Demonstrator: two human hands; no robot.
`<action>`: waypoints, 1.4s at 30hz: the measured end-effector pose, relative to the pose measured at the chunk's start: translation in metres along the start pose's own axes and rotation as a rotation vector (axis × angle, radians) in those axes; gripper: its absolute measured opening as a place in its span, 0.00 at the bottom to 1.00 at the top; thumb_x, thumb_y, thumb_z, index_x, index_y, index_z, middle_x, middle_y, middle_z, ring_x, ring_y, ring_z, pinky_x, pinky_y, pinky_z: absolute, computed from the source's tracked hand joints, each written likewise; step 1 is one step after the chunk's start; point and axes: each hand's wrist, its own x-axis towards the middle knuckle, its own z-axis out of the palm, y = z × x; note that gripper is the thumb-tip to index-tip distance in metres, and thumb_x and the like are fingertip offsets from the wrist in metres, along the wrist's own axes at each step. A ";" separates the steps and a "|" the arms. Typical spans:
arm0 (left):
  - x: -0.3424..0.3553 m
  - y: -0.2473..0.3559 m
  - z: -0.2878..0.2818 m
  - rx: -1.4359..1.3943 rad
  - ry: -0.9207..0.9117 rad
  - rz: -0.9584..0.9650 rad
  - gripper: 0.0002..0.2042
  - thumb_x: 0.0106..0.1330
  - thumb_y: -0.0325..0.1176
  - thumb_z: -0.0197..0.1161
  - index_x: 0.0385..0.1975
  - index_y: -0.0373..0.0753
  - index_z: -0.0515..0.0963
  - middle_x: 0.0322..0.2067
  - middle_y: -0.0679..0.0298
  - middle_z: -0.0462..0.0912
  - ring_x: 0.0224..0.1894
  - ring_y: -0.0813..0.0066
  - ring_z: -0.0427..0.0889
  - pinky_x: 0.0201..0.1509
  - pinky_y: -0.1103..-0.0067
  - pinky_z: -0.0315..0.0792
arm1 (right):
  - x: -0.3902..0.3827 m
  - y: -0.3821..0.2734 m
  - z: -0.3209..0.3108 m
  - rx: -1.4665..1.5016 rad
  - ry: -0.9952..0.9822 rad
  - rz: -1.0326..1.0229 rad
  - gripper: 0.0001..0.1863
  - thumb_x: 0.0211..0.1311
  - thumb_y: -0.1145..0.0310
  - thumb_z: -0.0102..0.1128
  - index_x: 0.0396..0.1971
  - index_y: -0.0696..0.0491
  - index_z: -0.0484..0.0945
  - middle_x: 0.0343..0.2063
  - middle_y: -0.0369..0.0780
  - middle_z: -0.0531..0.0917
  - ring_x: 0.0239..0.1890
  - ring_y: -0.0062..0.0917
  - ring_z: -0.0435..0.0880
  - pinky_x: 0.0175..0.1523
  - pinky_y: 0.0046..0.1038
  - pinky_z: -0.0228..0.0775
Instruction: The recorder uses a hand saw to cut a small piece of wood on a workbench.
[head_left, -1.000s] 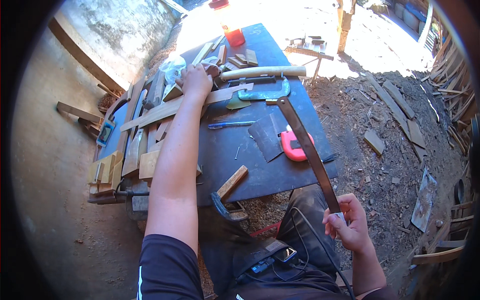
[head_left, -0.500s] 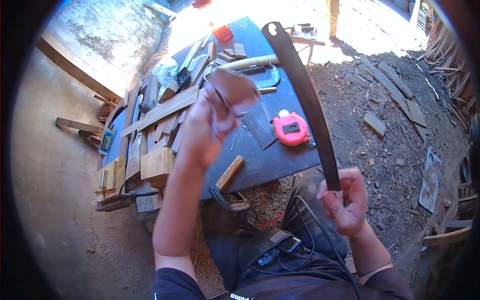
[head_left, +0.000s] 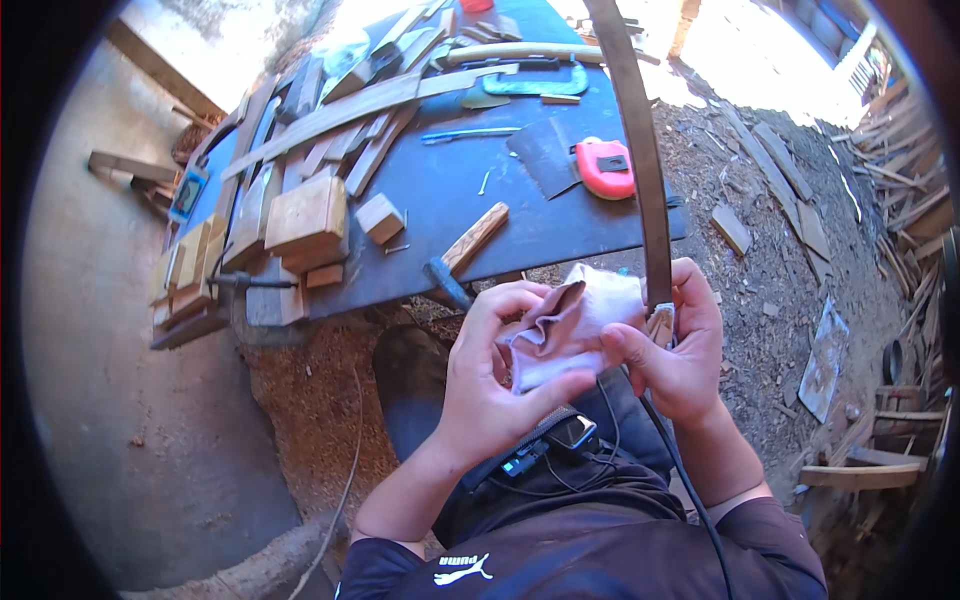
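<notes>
My left hand [head_left: 490,365] grips a folded pinkish sheet of sandpaper [head_left: 570,335], its darker brown face showing in the crease. A long, flat, dark blade [head_left: 645,150] rises from my right hand [head_left: 685,345], which is closed around its lower end. My right thumb presses against the edge of the sandpaper. Both hands meet in front of my waist, just short of the table [head_left: 390,270]. A hammer [head_left: 465,250] with a wooden handle lies at the table's near edge, close to my left hand.
On the table lie a red tape measure [head_left: 605,168], a dark sheet [head_left: 545,158], a blue-green clamp [head_left: 530,82], a wooden block [head_left: 380,218] and stacked wood pieces [head_left: 305,215]. Wood scraps [head_left: 785,190] litter the ground at right. A black cable [head_left: 690,480] runs down from my right hand.
My left hand has come down from over the table with the sandpaper, to meet my right hand. The blade stands more upright, and the view has shifted so the table sits higher.
</notes>
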 end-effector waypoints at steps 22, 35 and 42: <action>-0.033 -0.032 -0.015 -0.547 0.100 -0.223 0.22 0.70 0.42 0.68 0.56 0.39 0.69 0.51 0.67 0.76 0.54 0.80 0.76 0.59 0.76 0.72 | -0.011 0.013 0.013 -0.133 -0.019 0.136 0.24 0.52 0.80 0.75 0.37 0.51 0.64 0.26 0.37 0.79 0.16 0.14 0.75 0.16 0.15 0.61; -0.033 -0.018 -0.033 -0.257 0.265 -0.180 0.16 0.71 0.29 0.66 0.56 0.33 0.78 0.50 0.62 0.85 0.53 0.79 0.81 0.60 0.77 0.73 | -0.010 0.010 0.003 -0.222 0.021 -0.222 0.17 0.68 0.62 0.67 0.41 0.54 0.67 0.24 0.37 0.78 0.12 0.11 0.70 0.15 0.13 0.54; -0.030 0.007 -0.011 -0.576 0.230 -0.152 0.14 0.77 0.33 0.58 0.57 0.35 0.76 0.44 0.69 0.82 0.41 0.87 0.79 0.46 0.84 0.74 | -0.028 0.004 0.018 -0.206 -0.330 -0.007 0.24 0.75 0.50 0.55 0.30 0.58 0.76 0.12 0.32 0.73 0.10 0.12 0.69 0.17 0.17 0.54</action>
